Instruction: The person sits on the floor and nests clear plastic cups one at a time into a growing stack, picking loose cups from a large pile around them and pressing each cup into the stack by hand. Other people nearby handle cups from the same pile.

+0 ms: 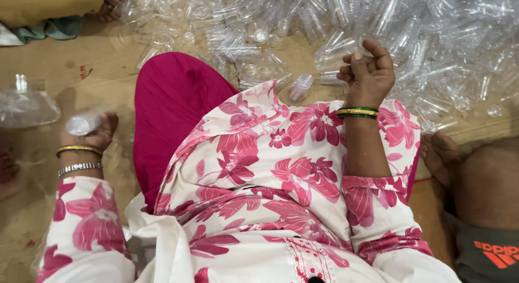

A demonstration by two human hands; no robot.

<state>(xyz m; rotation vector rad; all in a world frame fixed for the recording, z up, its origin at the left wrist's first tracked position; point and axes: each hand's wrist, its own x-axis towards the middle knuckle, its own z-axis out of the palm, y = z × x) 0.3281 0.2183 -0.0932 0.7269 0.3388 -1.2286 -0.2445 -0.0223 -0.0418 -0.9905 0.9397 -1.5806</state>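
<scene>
The left hand (89, 134) is clamped on a clear plastic tube (82, 123) at 9 o'clock, which looks light, thin, slippery and easily crushed, best held around its body, while the right hand (369, 77) is loosely curled and empty over the tube pile (432, 40) at 1 o'clock.

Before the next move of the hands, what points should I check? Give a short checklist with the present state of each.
1. Left hand has a firm grip on the clear tube: ok, fingers wrap it.
2. Right hand is free: cannot tell, fingers are curled.
3. Pile of clear tubes within reach of the right hand: ok, just beyond it.
4. Loose capped tube resting on the lap: ok.
5. Plastic bag open beside the left hand: cannot tell.
6. Neighbour's foot clear of the right hand: ok.
</scene>
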